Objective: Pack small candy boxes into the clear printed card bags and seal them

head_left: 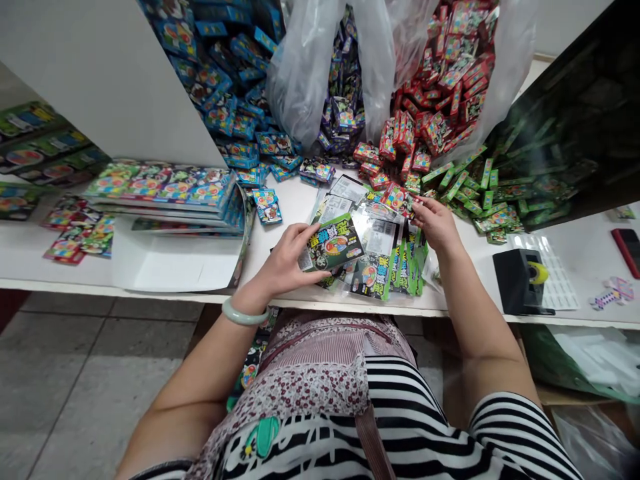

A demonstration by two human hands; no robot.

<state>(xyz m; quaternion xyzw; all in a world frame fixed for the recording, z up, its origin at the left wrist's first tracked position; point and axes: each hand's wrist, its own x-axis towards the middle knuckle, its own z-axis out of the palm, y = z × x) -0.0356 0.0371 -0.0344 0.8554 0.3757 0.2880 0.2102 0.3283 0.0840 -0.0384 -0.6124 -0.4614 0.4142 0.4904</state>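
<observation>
Head view: pinching a green packet [334, 243] in the left grip [287, 261], thumb on top, fingers curled underneath, holding it over the near edge of the desk [590, 250]. Reaching forward with the right grip [436, 223], fingers bent, tips touching a small red box [397, 197]; pinching or merely touching, impossible telling. Hovering both grips over a fan of sleeved packets [387, 270]. Spotting heaps of red boxes [435, 100] and green boxes [483, 190] beyond the right grip, a tape dispenser [520, 280] to its right.
</observation>
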